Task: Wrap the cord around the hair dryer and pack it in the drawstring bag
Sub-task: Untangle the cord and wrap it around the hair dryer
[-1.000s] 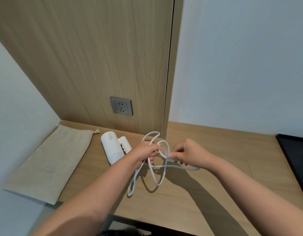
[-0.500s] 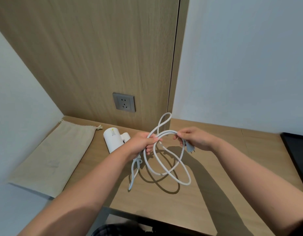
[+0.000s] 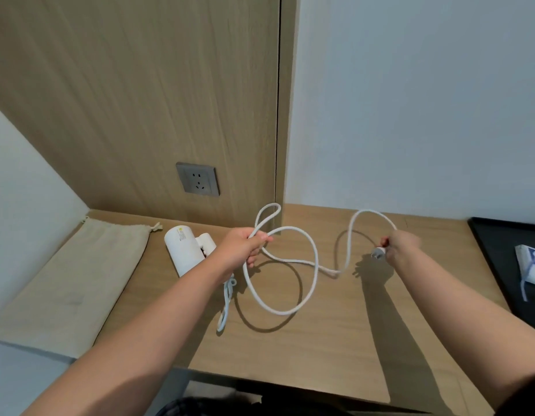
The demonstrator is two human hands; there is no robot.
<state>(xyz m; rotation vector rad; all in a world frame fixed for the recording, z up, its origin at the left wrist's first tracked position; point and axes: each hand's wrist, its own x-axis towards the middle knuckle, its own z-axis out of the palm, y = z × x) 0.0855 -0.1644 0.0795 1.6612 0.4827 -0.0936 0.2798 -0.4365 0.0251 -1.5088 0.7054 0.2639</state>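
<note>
A white folded hair dryer (image 3: 185, 250) lies on the wooden desk (image 3: 335, 340), just left of my left hand (image 3: 243, 249). That hand is closed around loops of the white cord (image 3: 312, 265), with one loop sticking up behind it and a large loop hanging down onto the desk. My right hand (image 3: 401, 246) is held far to the right and pinches the cord at its plug (image 3: 378, 253). Between the hands the cord sags to the desk. The beige drawstring bag (image 3: 80, 280) lies flat at the desk's left end, its mouth toward the wall.
A grey wall socket (image 3: 197, 179) sits in the wood panel behind the dryer. A black tray (image 3: 494, 250) at the right edge holds a white packet with blue lines (image 3: 532, 265). The desk's front edge runs just below my forearms.
My right hand has pulled the plug end far to the right, drawing the cord out of the bunch. The left hand keeps its grip on the loops near the dryer.
</note>
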